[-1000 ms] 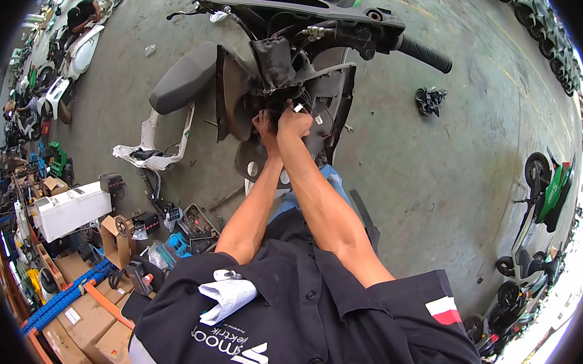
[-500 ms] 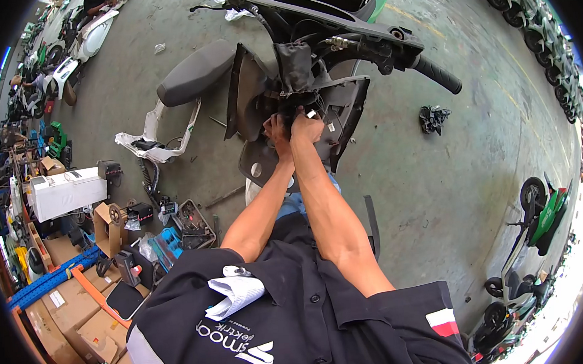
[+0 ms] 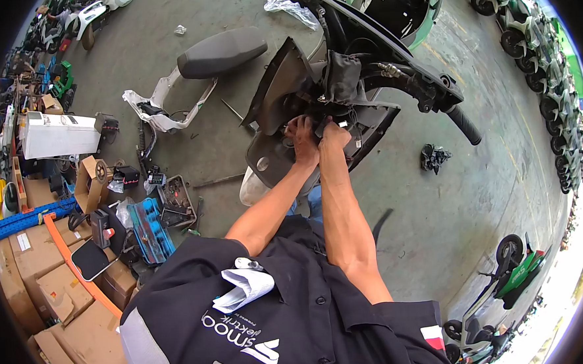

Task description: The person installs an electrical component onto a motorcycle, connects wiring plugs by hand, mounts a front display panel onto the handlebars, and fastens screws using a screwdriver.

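Observation:
Both my hands work inside the opened front of a scooter, below its handlebar (image 3: 390,51). My left hand (image 3: 302,142) reaches in with its fingers apart against the dark parts behind the front panel (image 3: 277,90); its fingertips are partly in shadow. Beside it, my right hand (image 3: 335,138) is closed, its fingers pinched on a small dark thing I cannot make out. A white connector (image 3: 343,124) shows at the right hand's knuckles, and thin wires hang to its right. Above the hands hangs a black pouch-like cover (image 3: 343,77).
A scooter seat (image 3: 222,52) and a white frame cover (image 3: 163,116) lie on the floor at left. Nearby are a blue toolbox (image 3: 150,230), a parts tray (image 3: 178,202) and cardboard boxes (image 3: 66,286). A black bundle (image 3: 434,158) lies at right; parked scooters line the far right.
My view has shifted, so the scooter and hands sit further right and the handlebar looks more tilted. The left hand's fingers are more spread; the right hand stays closed beside it.

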A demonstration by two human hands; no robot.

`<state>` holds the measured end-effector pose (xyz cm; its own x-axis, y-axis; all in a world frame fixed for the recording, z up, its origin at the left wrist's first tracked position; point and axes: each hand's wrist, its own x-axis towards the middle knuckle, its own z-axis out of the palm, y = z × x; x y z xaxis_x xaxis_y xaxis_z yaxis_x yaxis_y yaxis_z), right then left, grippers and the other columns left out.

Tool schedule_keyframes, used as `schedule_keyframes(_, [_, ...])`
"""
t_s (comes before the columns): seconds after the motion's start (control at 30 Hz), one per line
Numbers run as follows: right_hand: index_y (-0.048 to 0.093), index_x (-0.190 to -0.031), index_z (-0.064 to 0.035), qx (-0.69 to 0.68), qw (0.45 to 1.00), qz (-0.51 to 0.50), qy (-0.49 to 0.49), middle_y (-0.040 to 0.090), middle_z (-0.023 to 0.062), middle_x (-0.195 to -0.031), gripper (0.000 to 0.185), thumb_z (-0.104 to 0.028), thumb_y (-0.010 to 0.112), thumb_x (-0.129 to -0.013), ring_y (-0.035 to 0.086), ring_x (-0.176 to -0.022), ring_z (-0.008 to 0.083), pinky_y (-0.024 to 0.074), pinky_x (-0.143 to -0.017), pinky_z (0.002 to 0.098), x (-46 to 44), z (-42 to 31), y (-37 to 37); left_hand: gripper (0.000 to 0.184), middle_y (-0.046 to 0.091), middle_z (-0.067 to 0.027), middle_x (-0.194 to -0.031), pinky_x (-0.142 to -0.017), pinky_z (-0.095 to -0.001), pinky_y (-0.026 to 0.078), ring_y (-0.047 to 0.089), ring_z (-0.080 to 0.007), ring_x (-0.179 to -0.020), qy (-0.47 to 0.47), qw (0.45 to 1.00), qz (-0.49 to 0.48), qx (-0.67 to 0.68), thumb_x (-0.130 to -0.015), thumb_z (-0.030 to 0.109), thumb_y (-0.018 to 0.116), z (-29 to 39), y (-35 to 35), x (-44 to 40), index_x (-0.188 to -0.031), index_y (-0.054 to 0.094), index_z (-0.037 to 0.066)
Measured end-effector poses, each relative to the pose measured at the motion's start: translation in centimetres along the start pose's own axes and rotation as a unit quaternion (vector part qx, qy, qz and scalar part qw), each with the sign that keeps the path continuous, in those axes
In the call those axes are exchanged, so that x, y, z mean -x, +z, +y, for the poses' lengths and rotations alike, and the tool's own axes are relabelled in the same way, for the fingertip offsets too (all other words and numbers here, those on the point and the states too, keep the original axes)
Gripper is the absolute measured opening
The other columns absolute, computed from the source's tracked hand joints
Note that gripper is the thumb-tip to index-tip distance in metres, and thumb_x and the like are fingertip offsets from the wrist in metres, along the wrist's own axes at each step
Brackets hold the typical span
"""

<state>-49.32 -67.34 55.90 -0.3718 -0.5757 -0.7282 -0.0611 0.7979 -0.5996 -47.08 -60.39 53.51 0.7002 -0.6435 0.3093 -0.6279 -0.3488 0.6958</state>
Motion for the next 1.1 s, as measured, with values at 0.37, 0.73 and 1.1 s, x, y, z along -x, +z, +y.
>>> schedule_keyframes(0.37, [0.069,-0.098,0.0133,0.076,0.994,0.053,-0.056,0.073,0.0162,-0.092,0.051,-0.031,0.086,-0.079,0.067,-0.076,0.0231,0.0537,-0.069,0.0375,4.2,-1.9,-0.6,0.035,0.056,-0.0112,-0.116,-0.101,-0.0530,0.030,0.045,-0.0342,-0.118,-0.007,1.000,0.009,-0.023,-0.077,0.020,0.065,-0.6,0.0,0.2,-0.107,0.057,0.005])
schedule_keyframes(0.73, [0.068,-0.101,0.0141,0.003,0.994,0.016,-0.110,0.072,0.0165,-0.094,0.036,-0.012,0.080,-0.079,0.068,-0.078,0.0225,0.0541,-0.071,0.0356,0.4,0.7,0.4,0.039,0.055,-0.0128,-0.113,-0.100,-0.0526,0.030,0.045,-0.0343,-0.118,-0.008,1.000,0.013,-0.020,-0.072,0.020,0.067,-0.9,0.1,0.3,-0.106,0.055,0.004])
schedule_keyframes(1.1, [0.070,-0.106,0.0068,-0.141,0.966,-0.051,-0.210,0.073,0.0195,-0.101,0.041,-0.026,0.078,-0.084,0.070,-0.088,0.0312,0.0525,-0.082,0.0431,-0.2,2.4,0.6,0.039,0.055,-0.0122,-0.114,-0.100,-0.0528,0.030,0.045,-0.0342,-0.118,-0.017,0.999,-0.004,-0.040,-0.072,0.021,0.068,-1.2,0.3,0.1,-0.105,0.056,0.005])
